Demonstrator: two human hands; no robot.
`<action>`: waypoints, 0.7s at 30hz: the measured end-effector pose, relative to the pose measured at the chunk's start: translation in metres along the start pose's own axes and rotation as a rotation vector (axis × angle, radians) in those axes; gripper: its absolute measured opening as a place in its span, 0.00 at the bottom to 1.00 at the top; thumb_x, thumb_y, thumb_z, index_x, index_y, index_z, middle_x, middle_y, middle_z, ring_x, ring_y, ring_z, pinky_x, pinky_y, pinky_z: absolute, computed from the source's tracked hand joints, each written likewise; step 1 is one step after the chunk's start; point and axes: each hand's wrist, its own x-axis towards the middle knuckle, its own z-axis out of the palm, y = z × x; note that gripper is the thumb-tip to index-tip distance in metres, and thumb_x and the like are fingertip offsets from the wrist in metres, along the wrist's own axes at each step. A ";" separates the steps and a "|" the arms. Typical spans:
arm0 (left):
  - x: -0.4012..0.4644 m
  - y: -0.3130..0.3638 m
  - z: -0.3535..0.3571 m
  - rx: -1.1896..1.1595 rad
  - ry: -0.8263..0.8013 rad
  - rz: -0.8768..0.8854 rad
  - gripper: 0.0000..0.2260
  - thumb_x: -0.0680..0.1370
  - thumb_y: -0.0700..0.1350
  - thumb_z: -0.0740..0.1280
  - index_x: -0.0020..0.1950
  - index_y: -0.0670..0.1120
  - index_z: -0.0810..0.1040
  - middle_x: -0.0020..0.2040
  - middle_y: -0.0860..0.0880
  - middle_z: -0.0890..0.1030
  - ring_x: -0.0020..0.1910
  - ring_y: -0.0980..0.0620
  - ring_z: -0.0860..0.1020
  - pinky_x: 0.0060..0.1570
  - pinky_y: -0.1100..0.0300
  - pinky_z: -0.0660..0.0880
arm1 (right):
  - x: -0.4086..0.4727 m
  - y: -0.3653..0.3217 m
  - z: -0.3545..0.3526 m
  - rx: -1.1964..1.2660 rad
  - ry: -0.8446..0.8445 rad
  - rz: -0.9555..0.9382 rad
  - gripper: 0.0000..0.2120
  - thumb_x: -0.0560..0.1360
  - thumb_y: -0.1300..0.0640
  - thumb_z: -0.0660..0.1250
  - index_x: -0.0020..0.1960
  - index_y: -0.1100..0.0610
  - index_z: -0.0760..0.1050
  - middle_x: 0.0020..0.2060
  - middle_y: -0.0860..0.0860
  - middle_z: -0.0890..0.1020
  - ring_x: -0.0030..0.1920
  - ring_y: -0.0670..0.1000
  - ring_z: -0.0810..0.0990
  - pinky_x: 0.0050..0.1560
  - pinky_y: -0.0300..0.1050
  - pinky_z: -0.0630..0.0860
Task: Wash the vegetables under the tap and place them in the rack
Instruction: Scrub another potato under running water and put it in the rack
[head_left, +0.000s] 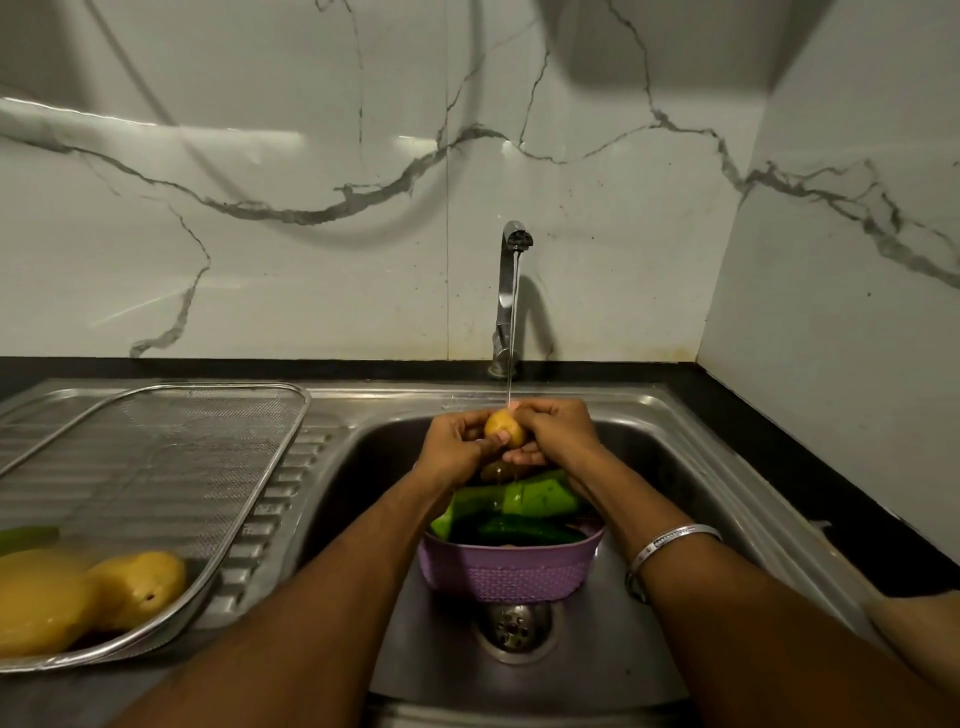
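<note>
**Potato under the tap**

Both hands, left (451, 451) and right (558, 434), curl round a potato (504, 427) under the tap's (511, 291) stream, above the purple basket (511, 569) in the sink (691, 483). The washing step looks underway. Next, it likely goes to the mesh rack (156, 467) at nine o'clock, beside two yellow ones (93, 597).

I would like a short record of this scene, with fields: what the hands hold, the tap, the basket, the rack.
held item: small yellow potato, under the stream
left hand: grips the potato
right hand: grips the potato
tap: running, thin stream
purple basket: in the sink, above the drain, holds green vegetables
mesh rack: on the drainboard, left of the sink
in rack: two yellow items, one green piece at the edge
</note>
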 end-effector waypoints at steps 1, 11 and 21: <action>0.001 0.000 0.000 -0.029 0.023 -0.024 0.15 0.78 0.33 0.70 0.64 0.42 0.80 0.55 0.42 0.86 0.52 0.49 0.85 0.51 0.56 0.83 | 0.000 -0.001 -0.001 0.009 -0.032 0.013 0.09 0.82 0.60 0.67 0.60 0.54 0.81 0.47 0.64 0.85 0.36 0.57 0.87 0.32 0.43 0.84; -0.002 0.004 0.011 -0.141 -0.001 -0.171 0.09 0.80 0.32 0.67 0.58 0.41 0.80 0.54 0.40 0.85 0.48 0.45 0.85 0.47 0.54 0.84 | 0.004 0.008 0.003 -0.032 0.129 -0.079 0.07 0.76 0.58 0.75 0.53 0.57 0.86 0.45 0.58 0.87 0.29 0.54 0.85 0.24 0.39 0.78; -0.001 0.006 0.005 -0.236 0.014 -0.188 0.10 0.80 0.30 0.64 0.58 0.39 0.79 0.52 0.39 0.84 0.45 0.46 0.83 0.45 0.56 0.82 | 0.004 0.004 -0.006 0.057 -0.098 0.030 0.12 0.79 0.63 0.71 0.60 0.52 0.81 0.46 0.63 0.86 0.36 0.58 0.87 0.34 0.44 0.85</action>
